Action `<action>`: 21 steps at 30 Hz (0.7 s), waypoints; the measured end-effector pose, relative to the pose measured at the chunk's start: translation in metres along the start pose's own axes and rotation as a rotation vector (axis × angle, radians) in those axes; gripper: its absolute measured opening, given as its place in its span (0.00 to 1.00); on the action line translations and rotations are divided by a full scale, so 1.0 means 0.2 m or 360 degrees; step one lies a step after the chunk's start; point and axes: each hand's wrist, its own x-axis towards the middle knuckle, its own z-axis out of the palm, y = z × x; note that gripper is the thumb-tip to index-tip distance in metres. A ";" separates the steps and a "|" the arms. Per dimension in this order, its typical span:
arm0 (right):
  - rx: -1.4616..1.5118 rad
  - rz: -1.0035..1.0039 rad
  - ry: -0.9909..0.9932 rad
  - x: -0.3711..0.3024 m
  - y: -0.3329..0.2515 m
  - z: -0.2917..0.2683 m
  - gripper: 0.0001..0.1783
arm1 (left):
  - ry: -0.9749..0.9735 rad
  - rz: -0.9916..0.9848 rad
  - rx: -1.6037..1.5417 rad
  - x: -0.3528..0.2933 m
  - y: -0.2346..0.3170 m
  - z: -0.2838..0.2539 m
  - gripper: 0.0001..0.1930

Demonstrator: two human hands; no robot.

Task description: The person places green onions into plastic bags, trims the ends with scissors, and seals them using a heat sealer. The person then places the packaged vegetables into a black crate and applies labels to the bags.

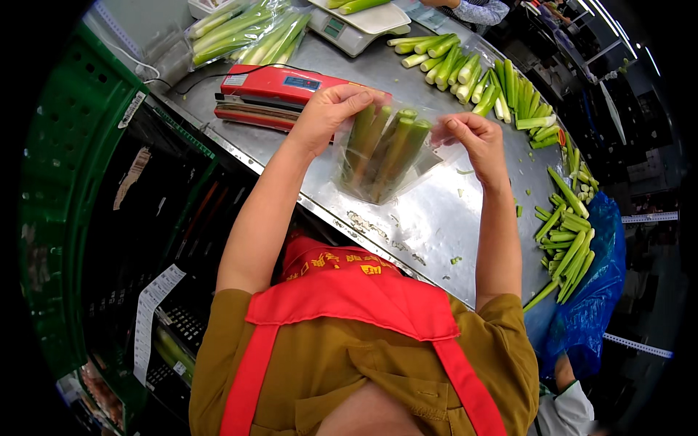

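Between my hands hangs a clear plastic bag (354, 171) with several cut green leek stalks (401, 149) standing upright inside. My left hand (331, 116) pinches the bag's upper left corner between thumb and fingers. At the opposite upper corner, my right hand (474, 142) grips the plastic the same way. The bag is held above the metal table, close to its near edge. Just beyond my left hand sits a red bag sealer (291, 81), partly covered by that hand.
Leek stalks (465, 73) lie along the far and right sides of the metal table (436, 232). A scale (349, 33) and bagged leeks (251, 33) stand at the back. Green crates (58, 218) line the left; a blue plastic bag (592, 291) is at right. Other people's sleeves (483, 11) show.
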 end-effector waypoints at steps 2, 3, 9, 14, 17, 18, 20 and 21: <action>0.0095 -0.0042 0.0185 -0.03 0.00 -0.04 0.11 | -0.0015 0.0001 0.0018 0.00 0.02 0.00 0.13; 0.0149 -0.0062 0.0264 -0.05 0.01 -0.05 0.11 | -0.0005 -0.0004 0.0026 -0.01 0.03 -0.01 0.13; -0.0146 -0.0182 0.0504 -0.11 -0.03 -0.20 0.11 | -0.0137 0.0035 0.0060 0.03 0.03 -0.01 0.13; -0.0995 -0.0433 0.0053 0.08 -0.25 0.11 0.12 | -0.0152 0.0004 0.0158 0.03 0.10 0.02 0.12; -0.0929 0.0026 -0.0361 0.19 -0.24 0.10 0.11 | -0.0103 0.0051 0.0293 0.05 0.11 0.00 0.11; -0.0820 -0.0013 -0.0351 0.21 -0.18 0.09 0.11 | -0.0076 0.0081 0.0336 0.06 0.09 -0.02 0.10; -0.0728 -0.0054 -0.0338 0.23 -0.16 0.07 0.11 | -0.0023 0.0065 0.0258 0.05 0.09 0.00 0.10; -0.0739 -0.0053 -0.0333 0.21 -0.15 0.07 0.10 | -0.0009 0.0044 0.0262 0.04 0.09 0.00 0.10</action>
